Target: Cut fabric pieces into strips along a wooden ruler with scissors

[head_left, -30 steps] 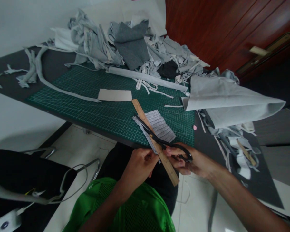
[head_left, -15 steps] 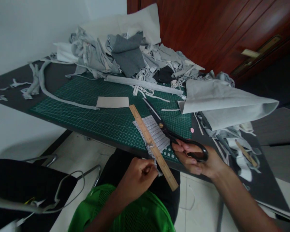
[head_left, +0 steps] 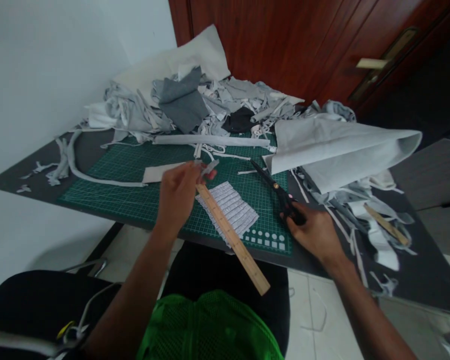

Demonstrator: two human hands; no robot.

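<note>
My left hand [head_left: 180,192] is over the cutting mat, its fingers pinching a small grey fabric scrap [head_left: 210,167]. Just below those fingers, a wooden ruler [head_left: 234,241] lies slantwise across a grey striped fabric piece [head_left: 230,202], its near end jutting past the table edge. On the right, my right hand [head_left: 317,232] is closed around the handles of black scissors [head_left: 275,186], which rest low over the mat with blades pointing up and left. A cream fabric rectangle [head_left: 155,173] is partly hidden behind my left hand.
The green cutting mat [head_left: 108,190] covers the middle of the dark table [head_left: 416,280]. Heaped grey fabric scraps [head_left: 183,102] line the back. A large folded pale cloth [head_left: 322,145] stands at right, with more strips beside it. A long fabric tube [head_left: 213,140] crosses the mat.
My left hand has moved from the table edge up over the mat, carrying a scrap. My right hand has brought the scissors rightward, away from the striped fabric and ruler. The camera view has shifted.
</note>
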